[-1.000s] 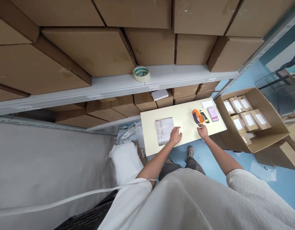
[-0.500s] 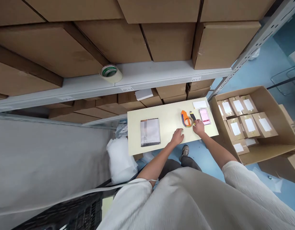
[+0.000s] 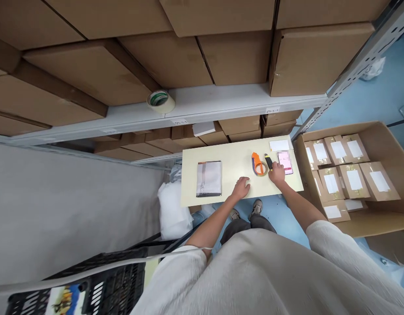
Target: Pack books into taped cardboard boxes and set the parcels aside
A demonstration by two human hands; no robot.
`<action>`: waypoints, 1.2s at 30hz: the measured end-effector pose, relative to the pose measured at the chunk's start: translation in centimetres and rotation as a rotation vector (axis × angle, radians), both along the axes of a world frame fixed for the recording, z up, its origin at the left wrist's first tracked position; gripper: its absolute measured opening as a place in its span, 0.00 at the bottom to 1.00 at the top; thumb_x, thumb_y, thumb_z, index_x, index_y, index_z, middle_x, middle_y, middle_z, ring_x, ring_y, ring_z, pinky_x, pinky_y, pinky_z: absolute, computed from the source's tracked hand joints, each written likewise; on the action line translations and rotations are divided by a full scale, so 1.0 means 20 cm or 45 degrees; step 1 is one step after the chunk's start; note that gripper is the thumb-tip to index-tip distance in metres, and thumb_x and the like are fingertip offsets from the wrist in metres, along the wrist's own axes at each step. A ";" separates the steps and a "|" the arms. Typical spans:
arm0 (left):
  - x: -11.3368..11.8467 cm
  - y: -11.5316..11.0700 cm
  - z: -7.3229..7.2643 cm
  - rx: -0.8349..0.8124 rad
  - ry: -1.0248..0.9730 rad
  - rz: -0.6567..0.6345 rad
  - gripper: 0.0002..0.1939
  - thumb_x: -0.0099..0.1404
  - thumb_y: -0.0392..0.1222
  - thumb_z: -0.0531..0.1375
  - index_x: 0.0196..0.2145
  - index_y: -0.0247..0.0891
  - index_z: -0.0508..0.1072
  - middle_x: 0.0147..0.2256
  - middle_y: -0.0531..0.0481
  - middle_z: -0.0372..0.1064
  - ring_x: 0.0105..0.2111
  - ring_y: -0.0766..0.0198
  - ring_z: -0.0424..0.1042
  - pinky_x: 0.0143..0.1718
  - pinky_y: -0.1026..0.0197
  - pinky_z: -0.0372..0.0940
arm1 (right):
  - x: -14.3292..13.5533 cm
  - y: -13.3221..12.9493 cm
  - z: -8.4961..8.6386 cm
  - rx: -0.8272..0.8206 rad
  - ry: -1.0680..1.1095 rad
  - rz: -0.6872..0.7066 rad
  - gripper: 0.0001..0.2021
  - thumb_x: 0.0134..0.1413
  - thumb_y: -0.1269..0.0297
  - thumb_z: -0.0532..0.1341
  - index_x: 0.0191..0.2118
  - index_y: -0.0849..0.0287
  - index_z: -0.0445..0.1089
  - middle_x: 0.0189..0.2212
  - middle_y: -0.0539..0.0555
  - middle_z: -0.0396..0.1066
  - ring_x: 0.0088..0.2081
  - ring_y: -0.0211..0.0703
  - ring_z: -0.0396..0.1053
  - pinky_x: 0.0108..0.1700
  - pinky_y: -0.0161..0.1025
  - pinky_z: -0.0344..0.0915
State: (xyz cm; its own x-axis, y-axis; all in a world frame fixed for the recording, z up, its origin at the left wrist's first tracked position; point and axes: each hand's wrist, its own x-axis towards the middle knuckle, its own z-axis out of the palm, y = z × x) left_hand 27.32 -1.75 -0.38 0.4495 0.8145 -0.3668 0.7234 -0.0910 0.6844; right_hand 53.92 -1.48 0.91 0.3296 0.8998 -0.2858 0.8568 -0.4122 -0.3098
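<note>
My left hand (image 3: 241, 188) rests on the front part of the cream tabletop (image 3: 236, 157), fingers stretched out, with nothing in it. To its right, my right hand (image 3: 277, 173) lies on the same top, its fingers loosely extended. Its fingertips are at the lower end of a black and yellow utility knife (image 3: 269, 162); whether they touch it I cannot tell. Left of the knife is an orange tape dispenser (image 3: 256, 159) with a roll of tape. A phone (image 3: 285, 163) with a pink screen lies just right of my right hand. A flat grey-and-black wrapped packet (image 3: 209, 178) lies at the left.
White paper (image 3: 279, 145) lies at the table's back right. A large carton (image 3: 390, 164) holds several labelled boxes on the right. Shelving (image 3: 218, 96) with cartons and a tape roll (image 3: 160, 101) stands behind. White wrapping (image 3: 175, 212) and a black crate (image 3: 123, 280) are at left.
The camera view has shifted, bringing more of the crate and both shoes into sight. Both hands stay almost where they were on the table; the tools and packet have not moved.
</note>
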 end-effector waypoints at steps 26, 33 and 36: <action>-1.47 -0.03 -0.04 0.128 -0.212 0.346 0.16 0.70 0.35 0.59 0.54 0.40 0.77 0.57 0.40 0.73 0.59 0.52 0.74 0.66 0.46 0.67 | -1.70 0.02 0.31 0.272 1.045 -0.090 0.24 0.59 0.40 0.57 0.48 0.55 0.70 0.30 0.50 0.78 0.26 0.44 0.69 0.31 0.40 0.68; -1.76 0.05 -0.09 0.068 -0.109 0.339 0.19 0.71 0.36 0.57 0.57 0.39 0.76 0.60 0.39 0.73 0.63 0.50 0.72 0.68 0.46 0.65 | -1.99 0.11 0.30 0.155 0.717 -0.202 0.21 0.69 0.42 0.52 0.44 0.54 0.71 0.27 0.51 0.78 0.29 0.47 0.74 0.36 0.39 0.68; -1.82 0.13 -0.13 0.050 -0.069 0.314 0.22 0.71 0.36 0.56 0.60 0.38 0.75 0.64 0.39 0.71 0.66 0.49 0.69 0.71 0.45 0.63 | -2.08 0.20 0.26 0.003 0.624 -0.160 0.17 0.72 0.50 0.51 0.49 0.54 0.71 0.32 0.52 0.81 0.33 0.47 0.76 0.39 0.39 0.69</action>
